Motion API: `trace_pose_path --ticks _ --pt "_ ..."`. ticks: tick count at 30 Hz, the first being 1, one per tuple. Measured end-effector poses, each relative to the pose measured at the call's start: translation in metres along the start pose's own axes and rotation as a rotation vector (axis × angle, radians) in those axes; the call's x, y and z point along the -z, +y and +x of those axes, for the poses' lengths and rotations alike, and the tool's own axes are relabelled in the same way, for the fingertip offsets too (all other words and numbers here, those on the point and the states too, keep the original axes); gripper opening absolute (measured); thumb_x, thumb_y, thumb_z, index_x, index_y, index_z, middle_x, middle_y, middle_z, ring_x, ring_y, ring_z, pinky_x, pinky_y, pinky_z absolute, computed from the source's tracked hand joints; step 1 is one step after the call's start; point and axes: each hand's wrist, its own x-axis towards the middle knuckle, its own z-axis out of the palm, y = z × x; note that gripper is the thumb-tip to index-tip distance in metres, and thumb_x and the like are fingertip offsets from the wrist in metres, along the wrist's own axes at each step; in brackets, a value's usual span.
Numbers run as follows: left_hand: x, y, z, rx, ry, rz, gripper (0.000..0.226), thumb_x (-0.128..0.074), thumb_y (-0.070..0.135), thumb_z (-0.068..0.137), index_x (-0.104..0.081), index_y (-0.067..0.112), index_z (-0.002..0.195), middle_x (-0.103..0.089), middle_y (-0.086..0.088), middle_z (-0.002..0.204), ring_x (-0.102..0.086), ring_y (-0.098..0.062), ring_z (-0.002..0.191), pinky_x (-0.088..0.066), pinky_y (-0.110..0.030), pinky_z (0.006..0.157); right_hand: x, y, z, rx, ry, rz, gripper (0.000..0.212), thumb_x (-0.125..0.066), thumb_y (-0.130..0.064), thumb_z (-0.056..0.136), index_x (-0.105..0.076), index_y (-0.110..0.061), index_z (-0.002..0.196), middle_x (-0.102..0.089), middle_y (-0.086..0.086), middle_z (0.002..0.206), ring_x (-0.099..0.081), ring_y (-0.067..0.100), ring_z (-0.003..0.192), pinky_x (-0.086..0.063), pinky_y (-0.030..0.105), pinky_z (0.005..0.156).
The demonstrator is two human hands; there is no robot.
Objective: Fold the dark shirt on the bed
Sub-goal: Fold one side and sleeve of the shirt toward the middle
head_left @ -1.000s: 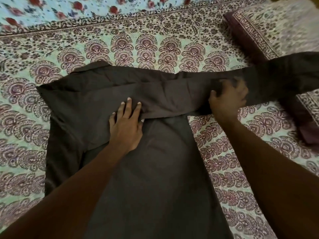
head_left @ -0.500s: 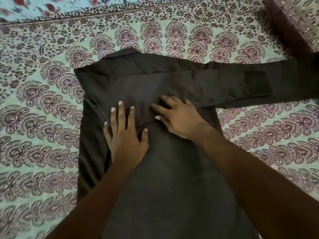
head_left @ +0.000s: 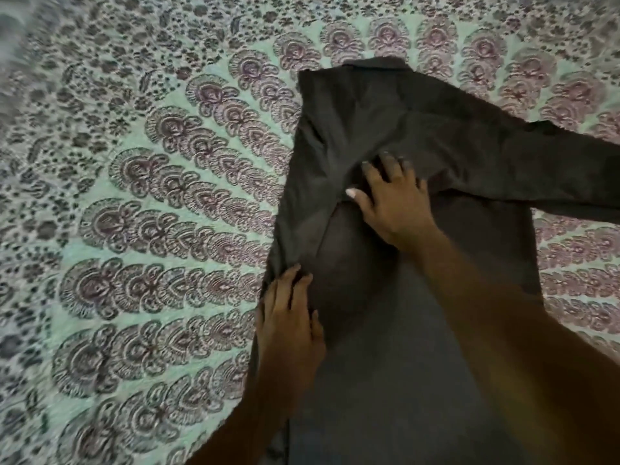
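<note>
The dark shirt (head_left: 385, 122) lies flat on the bed (head_left: 134, 196), right of the middle, with its collar (head_left: 375, 63) toward the far edge and one sleeve (head_left: 536, 169) folded across the chest and running off toward the bed's right edge. The left grip (head_left: 288, 317), a bare hand, rests on the shirt's folded left side with its fingers fairly straight and close together, clasping nothing. The right grip (head_left: 392, 199) presses flat where the sleeve crosses the body, fingers spread apart, their tips blurred.
</note>
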Motion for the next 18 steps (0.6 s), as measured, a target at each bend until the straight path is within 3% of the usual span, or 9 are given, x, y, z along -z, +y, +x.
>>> trace_pose_path --ticks 4,7,10,13,16,18 --pt "-0.002 -0.028 -0.046 -0.140 -0.047 -0.084 0.060 -0.056 0.019 0.089 -0.050 0.018 0.149 -0.033 0.005 0.167 -0.035 -0.020 0.152 -0.037 -0.045 0.121 -0.017 -0.044 -0.041 0.415 -0.184 -0.086 0.069 -0.022 -0.071 0.098 -0.034 -0.042 0.160 -0.014 0.003 0.175 -0.017 0.032 0.159 -0.030 0.059 0.119" --pt "-0.003 -0.043 -0.080 -0.192 -0.057 -0.134 0.061 -0.058 0.013 0.089 -0.051 0.017 0.150 -0.029 0.006 0.169 -0.029 -0.017 0.155 -0.032 -0.035 0.124 -0.027 -0.058 -0.066 0.225 -0.233 -0.055 0.063 -0.034 -0.066 0.104 -0.027 -0.043 0.162 -0.006 0.001 0.175 -0.009 0.029 0.161 -0.023 0.059 0.124" --pt "0.008 -0.049 -0.109 -0.145 -0.024 -0.124 0.061 -0.063 0.015 0.084 -0.053 0.021 0.144 -0.034 0.003 0.164 -0.036 -0.022 0.148 -0.039 -0.043 0.119 -0.028 -0.089 -0.098 -0.030 -0.116 -0.030 0.060 -0.052 -0.052 0.103 -0.045 -0.020 0.153 -0.028 0.018 0.161 -0.032 0.044 0.144 -0.037 0.058 0.113" --pt "0.019 -0.051 -0.138 -0.030 -0.004 -0.048 0.062 -0.061 0.031 0.076 -0.053 0.028 0.137 -0.042 0.000 0.155 -0.039 -0.024 0.136 -0.048 -0.054 0.102 -0.043 -0.129 -0.150 -0.120 -0.120 0.261 0.055 -0.067 -0.038 0.098 -0.052 -0.010 0.143 -0.046 0.022 0.143 -0.052 0.044 0.125 -0.048 0.047 0.100" --pt "0.017 -0.060 -0.159 0.102 0.076 -0.144 0.062 -0.056 0.047 0.073 -0.055 0.026 0.131 -0.049 -0.006 0.145 -0.045 -0.027 0.122 -0.049 -0.052 0.091 -0.061 -0.156 -0.200 -0.231 -0.130 0.516 0.059 -0.077 -0.033 0.091 -0.051 -0.016 0.141 -0.069 0.008 0.103 -0.068 0.034 0.102 -0.049 0.031 0.086" --pt "0.018 -0.063 -0.171 0.127 0.136 -0.322 0.050 -0.057 0.046 0.084 -0.055 0.021 0.127 -0.047 -0.005 0.138 -0.047 -0.021 0.117 -0.049 -0.043 0.094 -0.068 -0.163 -0.226 -0.304 -0.116 0.612 0.056 -0.081 -0.025 0.089 -0.051 -0.017 0.136 -0.065 -0.006 0.081 -0.070 0.025 0.088 -0.040 0.019 0.074"
